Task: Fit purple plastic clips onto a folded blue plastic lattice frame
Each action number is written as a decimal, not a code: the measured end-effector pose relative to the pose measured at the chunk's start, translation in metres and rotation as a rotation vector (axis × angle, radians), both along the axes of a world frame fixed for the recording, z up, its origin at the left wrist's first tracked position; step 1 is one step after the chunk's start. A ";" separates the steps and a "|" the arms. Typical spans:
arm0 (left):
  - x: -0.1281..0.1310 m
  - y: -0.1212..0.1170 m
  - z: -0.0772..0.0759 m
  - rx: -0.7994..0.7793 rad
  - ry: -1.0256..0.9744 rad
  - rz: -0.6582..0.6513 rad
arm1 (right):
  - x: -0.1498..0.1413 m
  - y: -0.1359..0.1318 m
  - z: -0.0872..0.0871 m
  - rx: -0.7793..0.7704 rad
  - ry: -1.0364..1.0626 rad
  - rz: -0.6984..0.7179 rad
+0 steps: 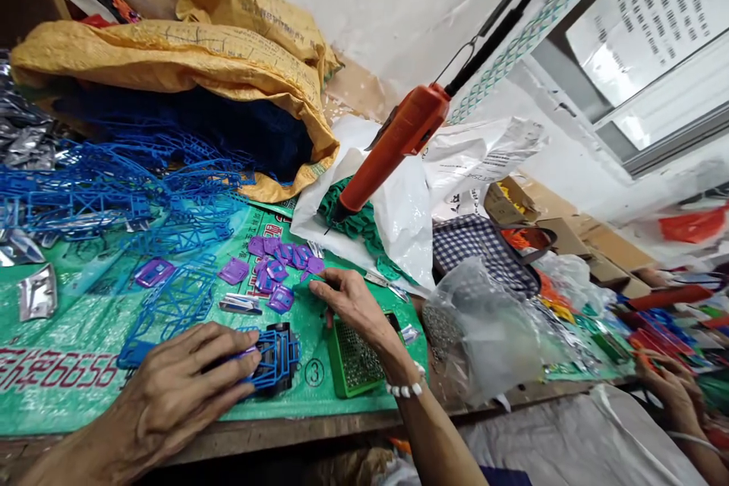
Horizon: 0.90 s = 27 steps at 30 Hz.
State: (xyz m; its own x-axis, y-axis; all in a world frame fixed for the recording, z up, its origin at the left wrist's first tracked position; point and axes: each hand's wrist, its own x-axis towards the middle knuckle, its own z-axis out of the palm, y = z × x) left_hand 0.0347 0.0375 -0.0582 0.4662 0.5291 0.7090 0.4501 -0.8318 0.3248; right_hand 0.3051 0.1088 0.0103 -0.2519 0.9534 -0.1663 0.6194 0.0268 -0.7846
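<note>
Two hands work on the green mat point(68, 395): left hand point(176, 387) presses the blue frame point(273, 357) onto its black base; right hand point(353, 304) (fingers pinched) picks among purple pieces point(279, 262). Judged step: part pickup; next, careful seating.

A pale wall point(387, 0) rises behind the workbench point(296, 429); a window point(654, 30) at the right lets in bright daylight
</note>
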 end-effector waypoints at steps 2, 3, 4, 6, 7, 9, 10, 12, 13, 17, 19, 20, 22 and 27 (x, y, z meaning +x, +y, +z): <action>0.000 0.000 0.002 -0.005 0.003 -0.001 | 0.001 0.009 -0.004 0.007 -0.029 0.038; 0.000 0.000 0.003 -0.006 0.004 0.000 | 0.001 0.012 -0.005 0.024 -0.052 0.047; 0.000 0.000 0.004 -0.004 0.004 0.001 | 0.002 0.015 -0.006 0.055 -0.080 0.045; 0.000 0.001 0.006 0.012 0.006 0.006 | 0.003 0.016 -0.006 0.147 -0.149 0.024; 0.000 0.002 0.008 0.031 0.017 0.000 | 0.003 0.015 -0.005 0.200 -0.186 0.012; 0.000 0.004 0.010 0.070 0.031 -0.018 | 0.002 0.012 -0.004 0.289 -0.272 -0.009; 0.000 0.004 0.010 0.089 0.029 -0.022 | 0.002 0.010 -0.004 0.317 -0.324 -0.022; 0.000 0.005 0.010 0.114 0.013 -0.024 | -0.002 0.006 -0.006 0.341 -0.449 -0.065; 0.000 0.005 0.010 0.116 0.009 -0.022 | -0.005 0.005 -0.008 0.340 -0.516 -0.093; 0.001 0.003 0.008 0.079 0.023 -0.030 | -0.026 0.002 -0.016 0.305 -0.715 -0.164; 0.002 0.001 0.008 0.044 0.009 -0.022 | -0.035 0.002 -0.017 0.287 -0.753 -0.165; 0.002 0.001 0.009 0.026 0.003 -0.022 | -0.038 0.002 -0.016 0.281 -0.760 -0.159; 0.002 -0.001 0.011 -0.010 -0.009 -0.023 | -0.041 0.002 -0.013 0.269 -0.752 -0.140; 0.003 -0.003 0.013 -0.070 -0.050 -0.037 | -0.027 -0.001 -0.002 0.254 -0.650 -0.096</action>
